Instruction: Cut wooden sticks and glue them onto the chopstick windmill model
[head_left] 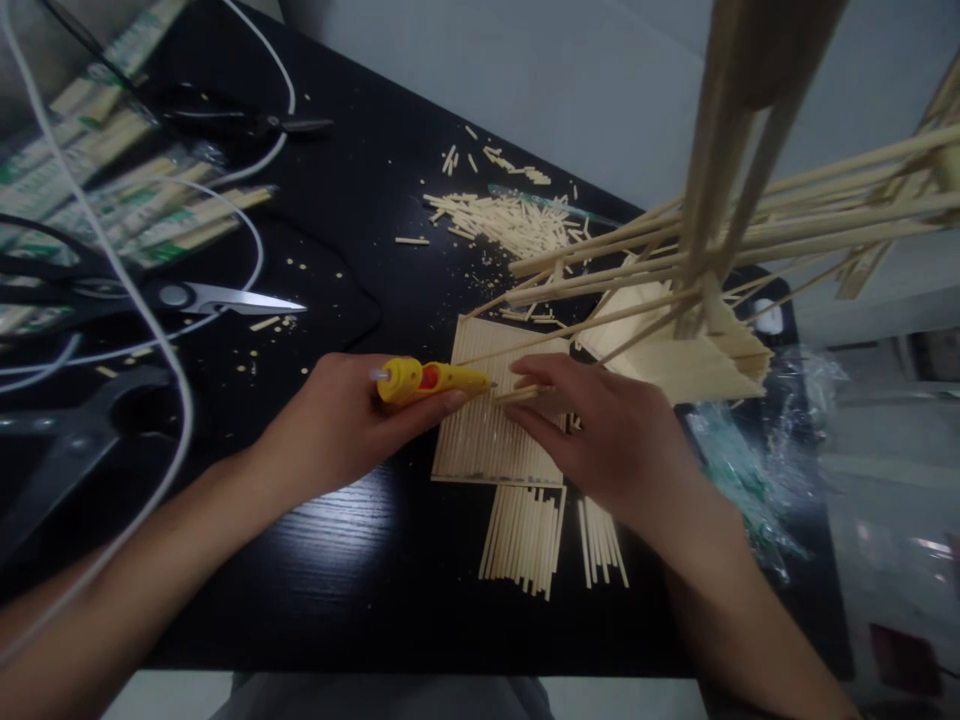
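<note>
Wrapped round a yellow hot glue gun (439, 383), my left hand (352, 410) points its nozzle to the right. A clear glue stick pokes out of the gun's rear. My right hand (600, 415) pinches thin wooden sticks (525, 394) close to the nozzle tip; how many I cannot tell. Both hands are above a flat panel of wooden sticks laid side by side (472, 445). Below the panel lie two bundles of loose sticks, a wider one (523, 545) and a narrower one (600, 545).
A stick-built frame (697, 270) rises at the right, near a curved stick panel (675, 350). Cut stick pieces (517, 225) are heaped at the back. Scissors (232, 299), pliers (277, 124), a white cable (150, 310) and packaged sticks (112, 160) lie left. Plastic wrapping (750, 480) lies right.
</note>
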